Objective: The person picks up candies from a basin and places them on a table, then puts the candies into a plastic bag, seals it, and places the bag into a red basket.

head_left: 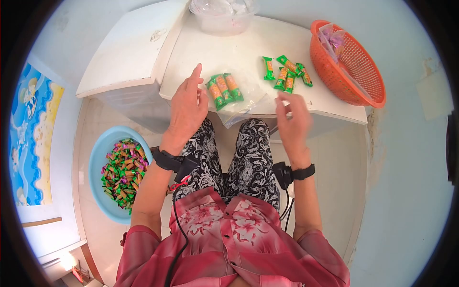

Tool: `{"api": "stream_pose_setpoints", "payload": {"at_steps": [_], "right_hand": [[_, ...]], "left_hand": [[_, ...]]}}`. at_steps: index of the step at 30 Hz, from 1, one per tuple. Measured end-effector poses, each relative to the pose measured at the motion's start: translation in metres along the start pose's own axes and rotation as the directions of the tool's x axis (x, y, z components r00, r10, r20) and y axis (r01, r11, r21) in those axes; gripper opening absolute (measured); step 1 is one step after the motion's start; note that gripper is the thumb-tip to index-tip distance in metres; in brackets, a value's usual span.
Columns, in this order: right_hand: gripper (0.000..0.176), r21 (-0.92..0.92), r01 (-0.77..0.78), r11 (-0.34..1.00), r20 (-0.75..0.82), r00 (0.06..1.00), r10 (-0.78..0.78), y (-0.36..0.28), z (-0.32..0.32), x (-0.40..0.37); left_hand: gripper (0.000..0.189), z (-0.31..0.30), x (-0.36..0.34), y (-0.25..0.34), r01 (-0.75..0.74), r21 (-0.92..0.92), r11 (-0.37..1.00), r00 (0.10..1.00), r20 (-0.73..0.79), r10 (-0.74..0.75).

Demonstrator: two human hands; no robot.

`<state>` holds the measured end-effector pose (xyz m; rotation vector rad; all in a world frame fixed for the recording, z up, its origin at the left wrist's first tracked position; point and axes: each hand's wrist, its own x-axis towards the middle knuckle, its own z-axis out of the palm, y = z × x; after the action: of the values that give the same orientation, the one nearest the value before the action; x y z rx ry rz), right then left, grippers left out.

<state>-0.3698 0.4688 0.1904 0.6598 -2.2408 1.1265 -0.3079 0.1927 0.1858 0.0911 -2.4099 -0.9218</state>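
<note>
My left hand (189, 107) is beside a clear plastic bag (251, 98) on the white table, with its fingers stretched out and nothing in it. Three green and orange wrapped snacks (222, 90) lie side by side in the bag, just right of my left fingers. My right hand (293, 119) hovers at the table's front edge, right of the bag, its fingers bent but apart, slightly blurred and with no object visible in it. Beyond it several loose wrapped snacks (289, 81) lie on the table.
An orange basket (351, 62) with plastic bags stands at the table's right end. At the back is a clear tub (224, 21) with plastic in it. A blue basin (98, 143) full of wrapped snacks rests on the floor at the left.
</note>
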Motion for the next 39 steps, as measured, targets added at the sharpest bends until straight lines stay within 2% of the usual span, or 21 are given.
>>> {"api": "stream_pose_setpoints", "payload": {"at_steps": [3, 6, 9, 12, 18, 21, 24, 28, 35, 39], "right_hand": [[0.031, -0.267, -0.028, 0.963, -0.012, 1.0, 0.026, 0.018, -0.003, 0.014], [0.039, -0.403, -0.021, 0.915, 0.017, 0.999, 0.03, 0.021, -0.002, 0.024], [0.04, -0.441, -0.025, 0.897, 0.057, 0.997, 0.056, 0.03, 0.001, 0.024], [0.035, -0.487, -0.065, 0.871, 0.059, 0.993, 0.107, 0.037, 0.003, 0.024], [0.022, -0.322, -0.111, 0.94, -0.063, 0.993, 0.095, 0.062, 0.002, 0.017], [0.019, -0.15, -0.146, 0.978, -0.092, 0.987, 0.133, 0.052, -0.015, 0.015], [0.017, -0.005, -0.11, 0.994, -0.103, 0.989, 0.109, 0.026, -0.031, 0.008], [0.022, 0.16, -0.03, 0.987, -0.038, 0.999, 0.036, -0.013, -0.049, -0.01], [0.024, 0.198, 0.046, 0.979, 0.085, 0.994, -0.064, -0.042, -0.051, -0.03], [0.021, 0.209, 0.057, 0.976, 0.093, 0.993, -0.078, -0.047, -0.033, -0.027]], "left_hand": [[0.063, 0.0, -0.002, 0.011, -0.074, 0.057, 0.996, 0.995, -0.07, 0.078], [0.053, 0.0, -0.003, 0.027, -0.144, 0.086, 0.986, 0.983, -0.099, 0.152], [0.042, 0.003, -0.006, 0.043, -0.257, 0.065, 0.964, 0.961, -0.09, 0.262], [0.039, 0.004, -0.007, 0.059, -0.385, 0.087, 0.919, 0.917, -0.074, 0.391], [0.04, 0.011, -0.008, 0.065, -0.424, 0.123, 0.897, 0.906, 0.06, 0.42], [0.034, 0.014, -0.008, 0.059, -0.396, 0.147, 0.906, 0.918, 0.085, 0.387], [0.025, 0.013, -0.007, 0.061, -0.347, 0.146, 0.927, 0.938, 0.058, 0.342], [0.016, 0.017, -0.002, 0.059, -0.365, 0.111, 0.924, 0.929, -0.018, 0.37], [0.011, 0.019, 0.004, 0.071, -0.34, 0.081, 0.937, 0.937, -0.054, 0.344], [0.011, 0.02, 0.003, 0.073, -0.369, 0.09, 0.925, 0.925, -0.061, 0.375]]}}
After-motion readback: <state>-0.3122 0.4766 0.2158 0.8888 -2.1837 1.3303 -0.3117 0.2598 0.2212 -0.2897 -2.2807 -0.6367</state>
